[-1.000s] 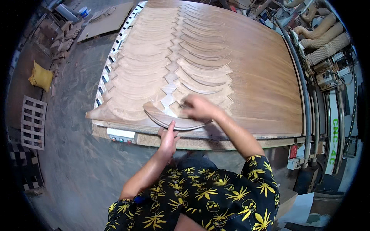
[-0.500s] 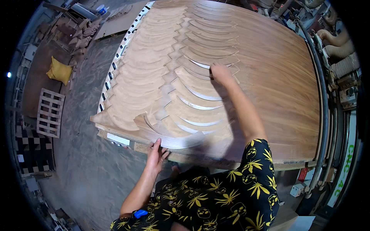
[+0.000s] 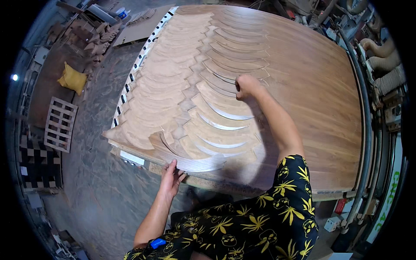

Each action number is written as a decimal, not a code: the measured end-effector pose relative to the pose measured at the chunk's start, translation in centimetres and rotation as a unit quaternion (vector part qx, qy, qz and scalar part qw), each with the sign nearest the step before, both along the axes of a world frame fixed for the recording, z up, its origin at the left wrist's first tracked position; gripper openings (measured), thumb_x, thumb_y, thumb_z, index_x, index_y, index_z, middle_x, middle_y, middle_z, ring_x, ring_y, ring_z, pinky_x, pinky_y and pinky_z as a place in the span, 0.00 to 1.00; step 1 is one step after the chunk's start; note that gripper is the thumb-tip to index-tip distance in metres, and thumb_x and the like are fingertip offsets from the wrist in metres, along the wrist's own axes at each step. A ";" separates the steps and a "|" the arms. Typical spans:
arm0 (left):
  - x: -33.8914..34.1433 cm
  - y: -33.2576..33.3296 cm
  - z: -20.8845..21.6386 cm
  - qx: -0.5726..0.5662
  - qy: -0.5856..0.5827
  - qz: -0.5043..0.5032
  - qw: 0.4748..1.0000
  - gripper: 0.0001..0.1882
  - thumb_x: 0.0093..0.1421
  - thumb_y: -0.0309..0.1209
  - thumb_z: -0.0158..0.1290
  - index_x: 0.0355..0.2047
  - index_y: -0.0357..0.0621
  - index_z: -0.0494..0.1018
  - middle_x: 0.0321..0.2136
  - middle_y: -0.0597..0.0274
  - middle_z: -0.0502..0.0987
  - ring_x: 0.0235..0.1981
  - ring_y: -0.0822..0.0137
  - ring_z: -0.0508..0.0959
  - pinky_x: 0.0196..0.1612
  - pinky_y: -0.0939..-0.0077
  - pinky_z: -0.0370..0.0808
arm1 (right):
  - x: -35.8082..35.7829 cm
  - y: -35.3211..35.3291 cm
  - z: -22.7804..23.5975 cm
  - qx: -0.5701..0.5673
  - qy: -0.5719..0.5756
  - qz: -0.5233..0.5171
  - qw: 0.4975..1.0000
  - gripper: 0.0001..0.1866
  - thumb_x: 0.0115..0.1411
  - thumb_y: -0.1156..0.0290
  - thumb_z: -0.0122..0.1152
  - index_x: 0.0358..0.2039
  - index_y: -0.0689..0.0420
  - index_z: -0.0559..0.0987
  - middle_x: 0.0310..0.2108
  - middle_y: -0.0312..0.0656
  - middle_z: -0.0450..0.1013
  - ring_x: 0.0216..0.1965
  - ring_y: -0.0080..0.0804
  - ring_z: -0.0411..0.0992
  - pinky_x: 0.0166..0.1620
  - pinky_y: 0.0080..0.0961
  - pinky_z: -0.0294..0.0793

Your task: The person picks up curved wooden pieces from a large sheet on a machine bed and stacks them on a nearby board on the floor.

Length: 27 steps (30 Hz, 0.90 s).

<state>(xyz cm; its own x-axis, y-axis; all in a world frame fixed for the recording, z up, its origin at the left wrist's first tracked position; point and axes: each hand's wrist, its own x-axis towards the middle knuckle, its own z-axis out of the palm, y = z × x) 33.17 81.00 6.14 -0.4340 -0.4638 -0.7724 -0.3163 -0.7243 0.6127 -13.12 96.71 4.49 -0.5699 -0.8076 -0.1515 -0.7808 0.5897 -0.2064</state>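
Observation:
A large wood-faced board (image 3: 310, 108) lies in front of me, with curved pieces cut into it in two columns. At the near edge, my left hand (image 3: 170, 178) grips a curved wooden piece (image 3: 195, 164), its thumb on the rim and its other fingers partly hidden below. Farther up, my right hand (image 3: 249, 86) is closed, fingertips down, on the end of another curved wooden piece (image 3: 220, 84) in the right-hand column. Between the hands, several cut pieces show pale gaps along their curves. Fine dust coats the left-hand column (image 3: 160, 78).
A pipe (image 3: 365, 108) and hoses (image 3: 383, 60) run along the right side. On the floor at left are a yellow sack (image 3: 72, 79), a wooden pallet (image 3: 60, 124) and stacked dark blocks (image 3: 42, 164). A white bucket (image 3: 121, 14) stands at the far left.
My right hand has shifted slightly toward me, its fingers still closed at the curved piece. The left hand keeps its grip at the near edge. The whole view has moved a little.

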 end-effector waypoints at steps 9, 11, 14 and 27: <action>0.0 -0.3 -0.6 0.002 0.017 -0.007 1.000 0.19 0.64 0.45 0.58 0.48 0.50 0.68 0.42 0.64 0.77 0.44 0.62 0.77 0.47 0.62 0.76 | -1.6 -0.3 -2.6 0.019 0.022 0.016 0.999 0.19 0.44 0.56 0.70 0.30 0.58 0.82 0.33 0.54 0.78 0.38 0.53 0.77 0.41 0.45 0.77; 0.3 -0.4 -1.5 0.003 0.015 0.009 1.000 0.19 0.63 0.45 0.58 0.48 0.51 0.68 0.42 0.65 0.77 0.44 0.62 0.77 0.47 0.63 0.76 | -0.3 0.2 -2.7 0.014 0.008 -0.003 1.000 0.21 0.46 0.54 0.70 0.33 0.58 0.82 0.37 0.54 0.78 0.42 0.53 0.76 0.43 0.47 0.77; 0.4 -0.1 -1.6 -0.001 0.012 0.022 1.000 0.18 0.63 0.45 0.58 0.46 0.51 0.69 0.40 0.67 0.77 0.43 0.62 0.78 0.47 0.63 0.76 | 2.0 0.5 -2.9 -0.063 0.047 -0.080 0.994 0.27 0.52 0.47 0.64 0.42 0.57 0.80 0.49 0.53 0.74 0.53 0.54 0.70 0.52 0.56 0.70; 0.0 0.0 -0.9 0.002 0.021 0.010 1.000 0.18 0.65 0.45 0.56 0.50 0.53 0.71 0.41 0.69 0.77 0.47 0.62 0.77 0.49 0.61 0.75 | 6.4 -1.8 -1.4 -0.066 0.076 -0.169 0.980 0.44 0.53 0.35 0.61 0.56 0.61 0.72 0.59 0.54 0.67 0.65 0.50 0.58 0.65 0.62 0.49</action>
